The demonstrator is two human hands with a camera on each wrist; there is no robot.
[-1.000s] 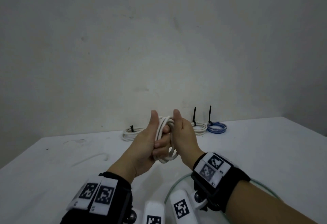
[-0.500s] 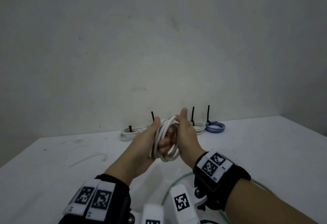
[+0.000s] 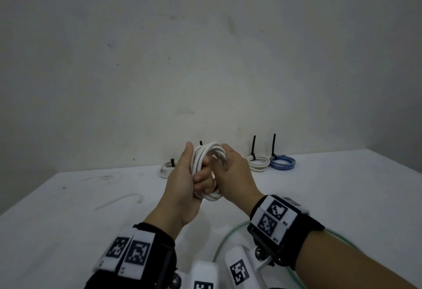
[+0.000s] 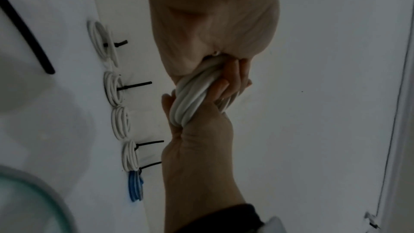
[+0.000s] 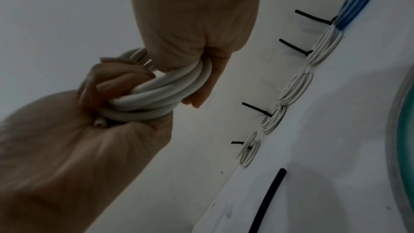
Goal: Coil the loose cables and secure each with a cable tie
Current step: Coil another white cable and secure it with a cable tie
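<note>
Nearest the person, under the wrists, a clear green-tinted hose curves over the white counter. Just beyond it, above the counter, both hands meet on one white cable, wound into a small bundle of several loops. The left hand has its grip closed round one side of the bundle, thumb up along the loops; the right hand has its grip closed round the other side, fingers hooked through the middle, as the right wrist view shows with a cable end poking out by the palm. This looks like the end of the coiling step for this cable: the loops are gathered but no tie is on them yet. The next move calls for one hand to take over the whole bundle and pinch the loops so they do not spring apart, freeing the other to fetch a tie. A loose black tie lies on the counter in the wrist views, and that seems the likely one. To the left a loose white cable lies uncoiled. Farthest off, along the wall, sits a row of finished coils: white coils and a blue coil at the right end, most with black tie tails standing up, one white coil showing no tie that I can make out.
</note>
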